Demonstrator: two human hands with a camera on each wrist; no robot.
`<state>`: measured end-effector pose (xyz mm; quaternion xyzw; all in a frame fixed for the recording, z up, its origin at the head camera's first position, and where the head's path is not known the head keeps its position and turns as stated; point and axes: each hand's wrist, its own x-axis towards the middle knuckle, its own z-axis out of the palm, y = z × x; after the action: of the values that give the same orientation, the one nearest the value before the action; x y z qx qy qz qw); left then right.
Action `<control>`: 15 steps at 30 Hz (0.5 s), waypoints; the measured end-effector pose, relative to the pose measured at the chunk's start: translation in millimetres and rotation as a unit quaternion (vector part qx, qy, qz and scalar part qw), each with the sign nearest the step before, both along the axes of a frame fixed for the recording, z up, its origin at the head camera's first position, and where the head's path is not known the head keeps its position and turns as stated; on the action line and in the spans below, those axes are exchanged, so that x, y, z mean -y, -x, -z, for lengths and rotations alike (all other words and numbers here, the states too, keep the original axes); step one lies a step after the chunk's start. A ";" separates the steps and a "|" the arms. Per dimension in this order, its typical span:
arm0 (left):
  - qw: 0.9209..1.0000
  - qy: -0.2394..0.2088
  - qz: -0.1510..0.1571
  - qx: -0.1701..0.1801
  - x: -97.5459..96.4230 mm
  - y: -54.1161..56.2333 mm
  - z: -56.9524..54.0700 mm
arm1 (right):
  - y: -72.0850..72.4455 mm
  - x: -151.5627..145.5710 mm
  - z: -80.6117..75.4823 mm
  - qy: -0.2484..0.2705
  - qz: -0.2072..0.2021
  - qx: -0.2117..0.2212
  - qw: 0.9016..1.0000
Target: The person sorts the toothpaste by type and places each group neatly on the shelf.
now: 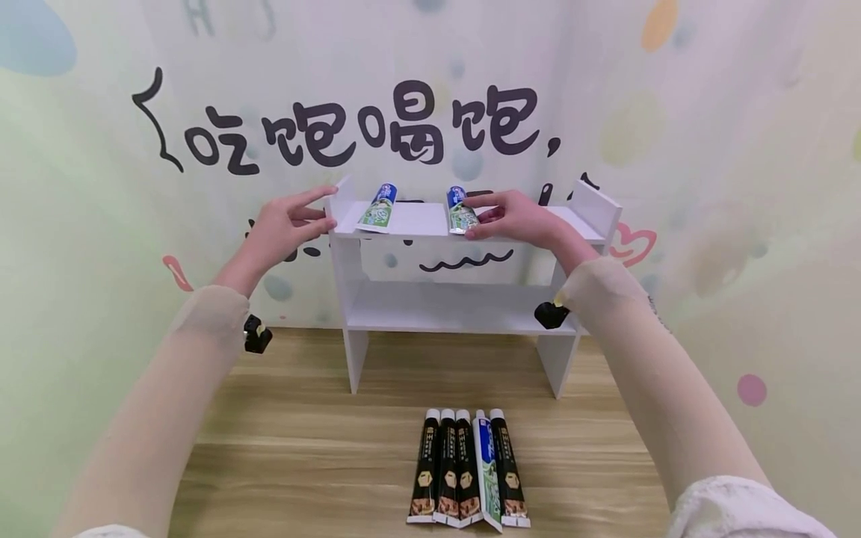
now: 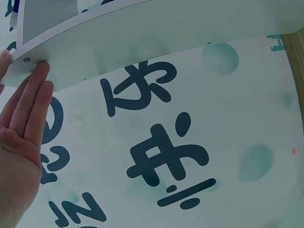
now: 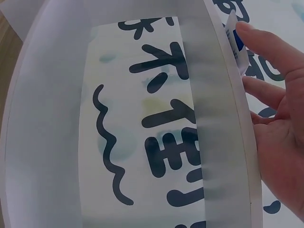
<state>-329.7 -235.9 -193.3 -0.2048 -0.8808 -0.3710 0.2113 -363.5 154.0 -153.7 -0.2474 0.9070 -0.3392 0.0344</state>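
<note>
A white two-tier shelf (image 1: 457, 306) stands against the wall. My left hand (image 1: 285, 228) touches the outer face of its left side panel (image 2: 156, 45) near the top, fingers (image 2: 35, 102) mostly straight. With thumb and fingers, my right hand (image 1: 518, 220) holds a blue and green toothpaste tube (image 1: 462, 211) on the top board, near the middle. In the right wrist view only a sliver of that tube (image 3: 237, 45) shows past the board's edge, by the thumb. Another blue and green toothpaste tube (image 1: 380, 208) lies on the top board to the left.
On the wooden table (image 1: 289, 441), in front of the shelf, lies a row of several black toothpaste tubes (image 1: 449, 463) with one blue and green tube (image 1: 487, 467) among them. A printed backdrop (image 1: 726, 224) hangs close behind the shelf.
</note>
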 end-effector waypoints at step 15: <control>1.000 0.002 -0.004 0.000 -0.3 0.3 0.9 | 2.6 0.7 5.2 0.002 0.007 -0.021 1.000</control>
<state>-330.1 -235.6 -194.2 -0.2019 -0.8823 -0.3684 0.2124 -366.0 153.3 -158.9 -0.2483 0.9086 -0.3356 0.0130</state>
